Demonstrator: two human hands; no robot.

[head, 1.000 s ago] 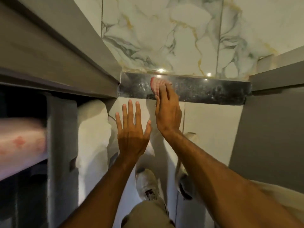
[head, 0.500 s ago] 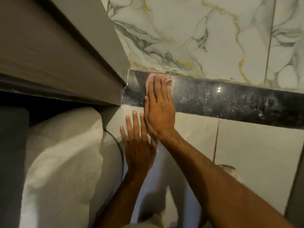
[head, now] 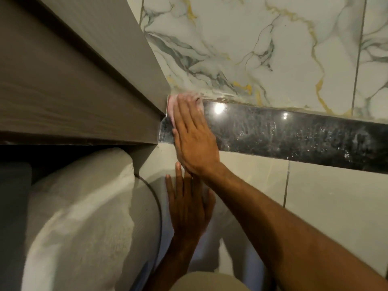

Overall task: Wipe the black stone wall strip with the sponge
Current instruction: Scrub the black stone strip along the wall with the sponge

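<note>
Against a marble-veined tiled wall, the right hand (head: pixel 194 133) presses a pink sponge (head: pixel 174 106) flat-fingered onto the far left end of the black stone strip (head: pixel 294 136), beside the grey cabinet (head: pixel 73 91), while the left hand (head: pixel 189 206), open and empty, braces on the tile below, likely for steadiness.

Pink sponge (head: pixel 172 103) at black strip's (head: pixel 294 135) left end

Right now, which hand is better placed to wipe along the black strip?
Right hand: it presses the pink sponge on the black strip. The left hand lies flat on the tile below.
</note>
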